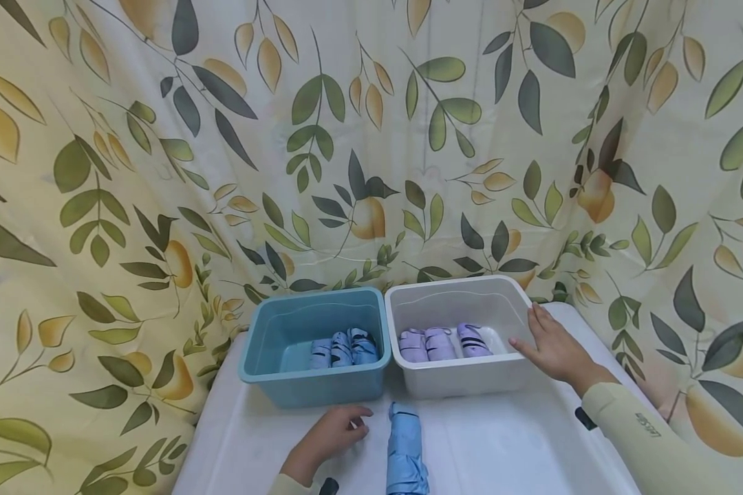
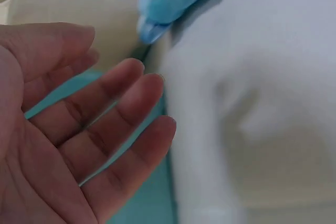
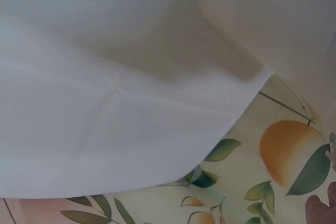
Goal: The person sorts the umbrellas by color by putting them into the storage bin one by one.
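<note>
A long, crinkled light-blue fabric bundle (image 1: 405,447), resembling a folded umbrella, lies lengthwise on the white table. Left of it, my left hand (image 1: 334,436) hovers with loosely bent fingers and nothing in them; the left wrist view shows its palm and spread fingers (image 2: 126,156). My right hand (image 1: 557,347) is at the right side of the white bin (image 1: 464,378), fingers straight along the wall and thumb near the front rim. Several purple rolls (image 1: 441,344) lie inside that bin. The blue-green bin (image 1: 322,392) holds several blue rolls (image 1: 342,348).
Both bins stand side by side at the back of the white-covered table (image 1: 501,440). Directly behind, and along both sides, hangs a leaf-patterned curtain (image 1: 371,137). The table's right edge runs just beyond my right hand.
</note>
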The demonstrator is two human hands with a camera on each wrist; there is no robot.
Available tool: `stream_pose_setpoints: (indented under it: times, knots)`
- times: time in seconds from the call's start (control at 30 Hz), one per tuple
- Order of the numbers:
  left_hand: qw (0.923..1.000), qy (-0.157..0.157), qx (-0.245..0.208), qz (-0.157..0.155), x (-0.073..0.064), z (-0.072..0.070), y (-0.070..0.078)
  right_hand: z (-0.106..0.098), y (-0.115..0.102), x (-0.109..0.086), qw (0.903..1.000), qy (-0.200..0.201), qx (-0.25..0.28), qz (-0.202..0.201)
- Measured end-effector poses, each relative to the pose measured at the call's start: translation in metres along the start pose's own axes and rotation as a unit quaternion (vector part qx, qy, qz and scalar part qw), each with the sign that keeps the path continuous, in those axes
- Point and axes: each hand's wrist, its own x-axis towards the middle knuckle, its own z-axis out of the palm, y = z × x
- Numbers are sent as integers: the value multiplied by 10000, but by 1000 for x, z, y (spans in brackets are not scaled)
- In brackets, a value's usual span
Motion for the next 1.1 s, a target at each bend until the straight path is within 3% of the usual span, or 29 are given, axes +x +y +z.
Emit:
stream_pose_setpoints:
  times: [0.23,0.43,0.67,0.93,1.1]
  knots:
    - [9991,-202,-289,-227,7,24,-6,0,-1,-1,10000,13,58,55]
    - [9978,-275,-198,-570,16,42,-7,1,-1,-1,10000,9,63,61]
    - [9991,-116,-21,-411,23,58,4,0,0,-1,9999,40,95,12]
    - [9966,-288,168,-759,28,68,23,1,0,-1,9999,29,159,44]
    - [9959,-203,388,-788,36,76,28,2,1,-1,9999,119,104,-10]
